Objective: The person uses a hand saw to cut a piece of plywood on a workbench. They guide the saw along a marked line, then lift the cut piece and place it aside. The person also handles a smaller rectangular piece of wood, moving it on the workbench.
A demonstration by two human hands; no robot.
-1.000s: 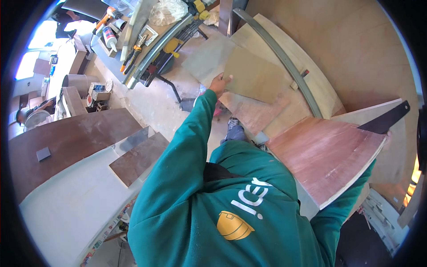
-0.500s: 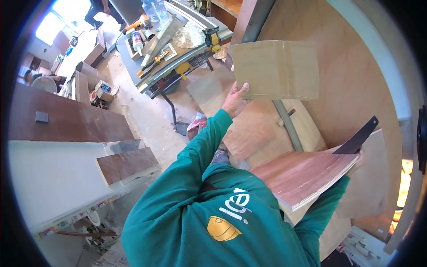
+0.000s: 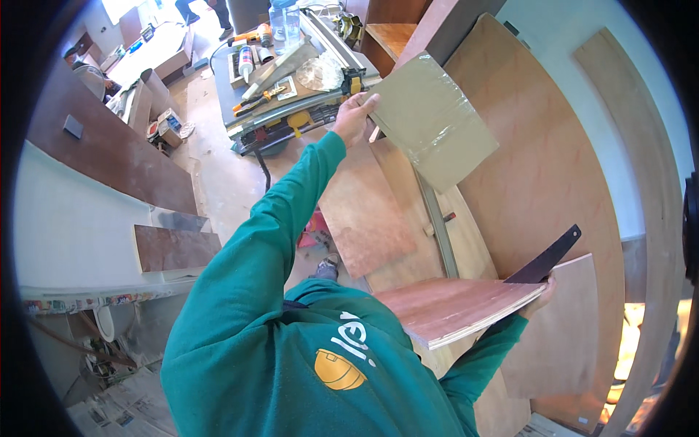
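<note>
My left hand [image 3: 355,118] is stretched out ahead, closed on the corner of a flat tan cardboard sheet [image 3: 437,131] with shiny clear tape across it. The sheet hangs tilted over the floor, pinched between thumb and fingers. On the right, my right hand [image 3: 542,293] grips the far edge of a reddish plywood board [image 3: 466,309] held against my body. A dark saw blade [image 3: 547,253] sticks out above that board beside the same hand. Its handle and most of the right fingers are hidden.
A work table [image 3: 240,131] ahead carries a drill [image 3: 263,33], a sealant tube [image 3: 246,64], pliers [image 3: 268,95] and water bottles. Plywood sheets [image 3: 368,211] lie on the floor; a large curved panel [image 3: 539,153] leans at right. A white counter [image 3: 69,218] stands left.
The cardboard sheet has turned clockwise, and my left hand has shifted up and left in the picture. The plywood board and saw blade also appear further left as the view moves.
</note>
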